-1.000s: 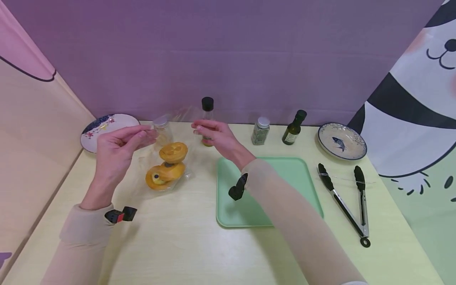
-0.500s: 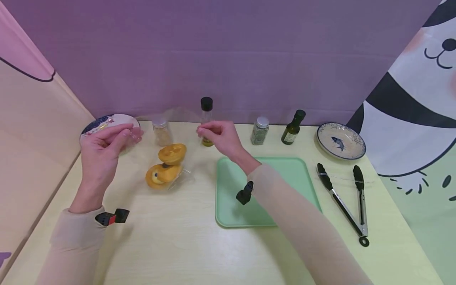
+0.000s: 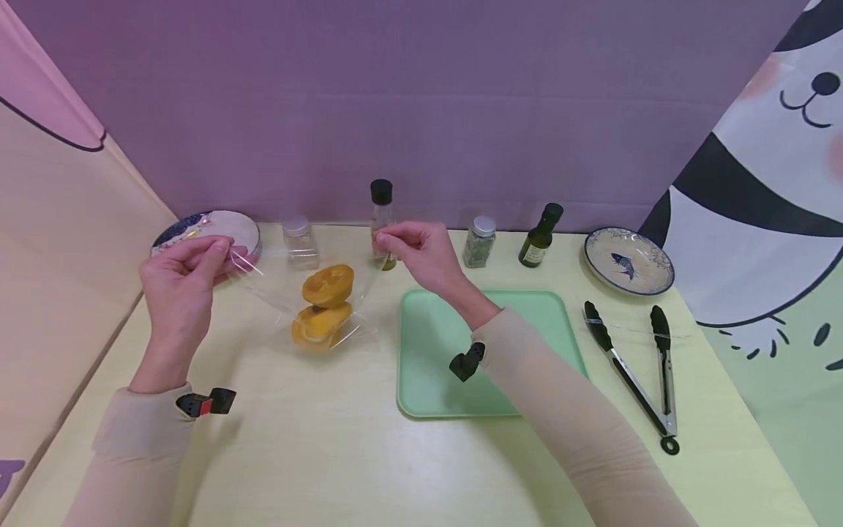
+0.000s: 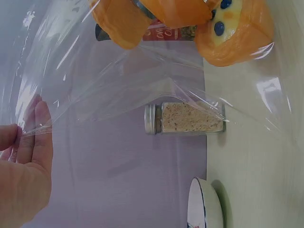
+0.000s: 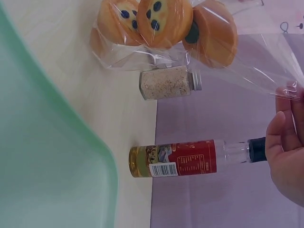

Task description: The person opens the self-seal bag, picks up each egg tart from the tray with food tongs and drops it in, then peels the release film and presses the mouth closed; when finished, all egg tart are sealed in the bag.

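Note:
A clear plastic bag (image 4: pixel 90 90) with several orange-brown bread buns (image 3: pixel 328 285) inside hangs between the two hands. Dark spots like berries top some buns (image 5: pixel 156 21) in the right wrist view. My left hand (image 3: pixel 181 289) pinches the bag's upper left edge between thumb and fingers. My right hand (image 3: pixel 424 256) pinches its upper right edge, in front of the oil bottle with a black cap (image 3: pixel 381 194). The film spreads between both hands, and the buns sit low in it. Whether the bag's bottom touches the table cannot be told.
A green tray (image 3: pixel 487 351) lies right of the bag, with black-and-steel tongs (image 3: pixel 632 380) beyond it. Along the back stand a spice jar (image 3: pixel 300 245), a second jar (image 3: pixel 480 241), a small dark bottle (image 3: pixel 540 236), a floral plate (image 3: pixel 230 223) and a fish-pattern plate (image 3: pixel 630 260).
The hands have moved apart, the left one leftward and the right one slightly rightward, stretching the bag's mouth. The right fingers have closed into a pinch. The buns have shifted a little right.

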A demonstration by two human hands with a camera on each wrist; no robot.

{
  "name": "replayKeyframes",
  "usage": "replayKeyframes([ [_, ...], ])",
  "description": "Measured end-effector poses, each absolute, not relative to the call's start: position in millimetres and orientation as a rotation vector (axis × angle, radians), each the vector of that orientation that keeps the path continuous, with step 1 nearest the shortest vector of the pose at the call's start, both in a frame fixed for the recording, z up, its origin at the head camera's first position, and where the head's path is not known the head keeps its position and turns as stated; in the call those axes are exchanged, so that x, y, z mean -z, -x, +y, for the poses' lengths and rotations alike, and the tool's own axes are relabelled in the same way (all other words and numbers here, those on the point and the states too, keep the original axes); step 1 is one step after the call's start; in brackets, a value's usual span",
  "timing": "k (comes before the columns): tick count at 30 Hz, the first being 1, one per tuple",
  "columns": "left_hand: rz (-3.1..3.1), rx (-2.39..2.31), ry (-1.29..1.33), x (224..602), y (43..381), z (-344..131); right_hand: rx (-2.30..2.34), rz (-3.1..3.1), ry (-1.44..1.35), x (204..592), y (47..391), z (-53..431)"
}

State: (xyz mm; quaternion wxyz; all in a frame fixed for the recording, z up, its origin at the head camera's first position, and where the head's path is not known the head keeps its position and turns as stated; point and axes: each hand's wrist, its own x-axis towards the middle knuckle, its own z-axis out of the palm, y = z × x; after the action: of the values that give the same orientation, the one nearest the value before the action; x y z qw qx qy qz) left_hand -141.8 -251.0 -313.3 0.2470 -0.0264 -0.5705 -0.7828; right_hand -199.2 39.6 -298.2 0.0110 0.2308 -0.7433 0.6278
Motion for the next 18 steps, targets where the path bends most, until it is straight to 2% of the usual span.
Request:
replayKeyframes([
  [18,-1.523,2.213,0.253,321,149,-264,-2.070,-2.159,-0.830,300,204,40],
])
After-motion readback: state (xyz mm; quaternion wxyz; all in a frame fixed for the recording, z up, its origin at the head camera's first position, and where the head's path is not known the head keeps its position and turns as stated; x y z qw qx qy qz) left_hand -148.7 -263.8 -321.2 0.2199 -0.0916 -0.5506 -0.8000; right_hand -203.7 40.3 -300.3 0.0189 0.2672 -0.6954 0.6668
